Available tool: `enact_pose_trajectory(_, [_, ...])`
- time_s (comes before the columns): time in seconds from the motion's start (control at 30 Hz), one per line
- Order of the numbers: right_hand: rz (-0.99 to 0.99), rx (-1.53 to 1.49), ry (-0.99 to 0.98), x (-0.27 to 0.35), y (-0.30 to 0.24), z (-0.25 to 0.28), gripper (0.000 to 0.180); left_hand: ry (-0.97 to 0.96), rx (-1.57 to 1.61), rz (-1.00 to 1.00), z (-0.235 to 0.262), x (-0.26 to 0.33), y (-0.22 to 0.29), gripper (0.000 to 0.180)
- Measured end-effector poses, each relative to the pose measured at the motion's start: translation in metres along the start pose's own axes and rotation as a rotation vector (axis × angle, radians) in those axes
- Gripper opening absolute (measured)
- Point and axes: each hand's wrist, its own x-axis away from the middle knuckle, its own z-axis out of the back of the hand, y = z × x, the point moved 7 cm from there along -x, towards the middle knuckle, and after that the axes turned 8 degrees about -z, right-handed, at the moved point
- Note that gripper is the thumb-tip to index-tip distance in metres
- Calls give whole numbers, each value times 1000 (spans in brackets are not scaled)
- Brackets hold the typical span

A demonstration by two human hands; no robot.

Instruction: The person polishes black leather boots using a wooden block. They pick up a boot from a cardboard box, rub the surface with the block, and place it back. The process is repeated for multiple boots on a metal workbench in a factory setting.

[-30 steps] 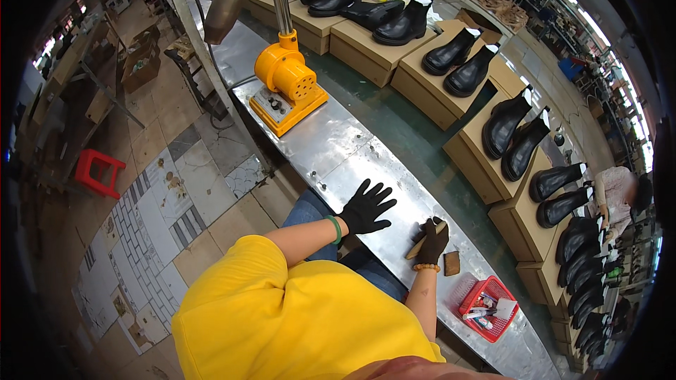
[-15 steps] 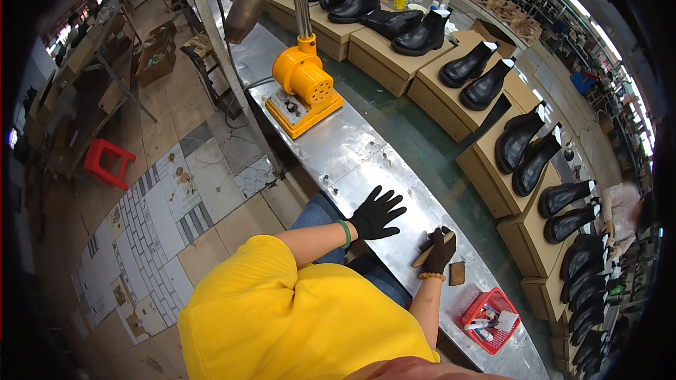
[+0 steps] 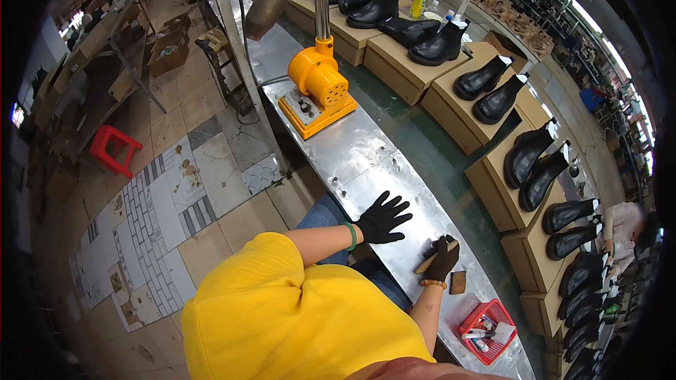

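Note:
My left hand (image 3: 384, 219), in a black glove, is spread flat over the metal bench (image 3: 366, 162), fingers apart, holding nothing. To its right, my right hand (image 3: 442, 259), gloved in dark brown and black, is closed around a tan block (image 3: 424, 265). Only the block's pale edge shows beside the fingers, so its exact kind is unclear. Just right of that hand, a small brown square pad (image 3: 458, 282) lies on the bench. Nearer to me stands a red plastic basket (image 3: 462, 326) with pens or tubes and a white piece inside.
A yellow machine (image 3: 318, 88) with a metal duct stands farther up the bench. Beyond the bench, black boots (image 3: 500, 98) stand in pairs on cardboard boxes (image 3: 451, 116). A red stool (image 3: 113, 148) is on the floor at left. Another person (image 3: 623, 232) is at far right.
The whole view has shifted slightly, with the far scene sliding right and down. Both hands keep nearly the same pose over the bench; the right still grips the tan block.

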Motion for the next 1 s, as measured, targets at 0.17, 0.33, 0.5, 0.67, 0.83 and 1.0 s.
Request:
enact_pose_trajectory(0.17, [14, 4, -5, 0, -2, -3, 24, -2, -6, 3, 1, 1, -2, 63])
enact_pose_trajectory(0.33, [10, 4, 0, 2, -4, -4, 25, 95, -15, -30, 5, 2, -2, 60])
enact_pose_trajectory(0.5, [38, 26, 6, -3, 1, -3, 25, 82, -12, -21, 5, 2, -4, 60])
enact_pose_trajectory(0.67, [20, 13, 6, 2, -4, -7, 23, 82, -10, -21, 5, 2, -6, 60])
enact_pose_trajectory(0.83, [7, 0, -3, 3, -5, -10, 23, 88, -4, -19, 6, 2, -8, 60])
enact_pose_trajectory(1.0, [9, -3, 4, 1, -3, -11, 24, 91, -13, -17, 5, 3, -9, 59])
